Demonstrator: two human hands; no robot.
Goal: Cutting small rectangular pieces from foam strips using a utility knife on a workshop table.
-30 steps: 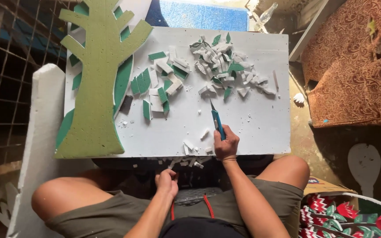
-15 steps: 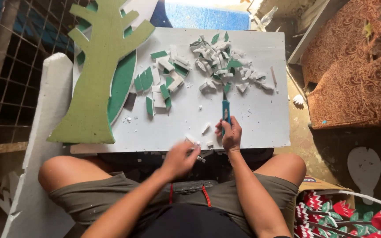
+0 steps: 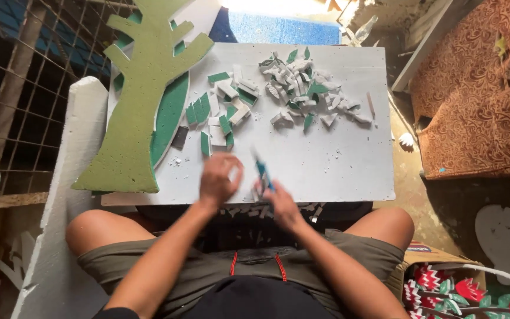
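1. The left hand [image 3: 219, 177] hovers blurred over the near edge of the white foam board [image 3: 349, 165]; whether its fingers are spread or curled I cannot tell
2. The right hand [image 3: 278, 201] grips a blue-handled craft knife [image 3: 262, 170], blade end pointing away from the person, just beside the left hand
3. Green and white foam offcuts [image 3: 302, 88] lie heaped at the board's far side, well apart from both hands
4. A green foam tree cutout [image 3: 143, 100] rests across the board's left edge
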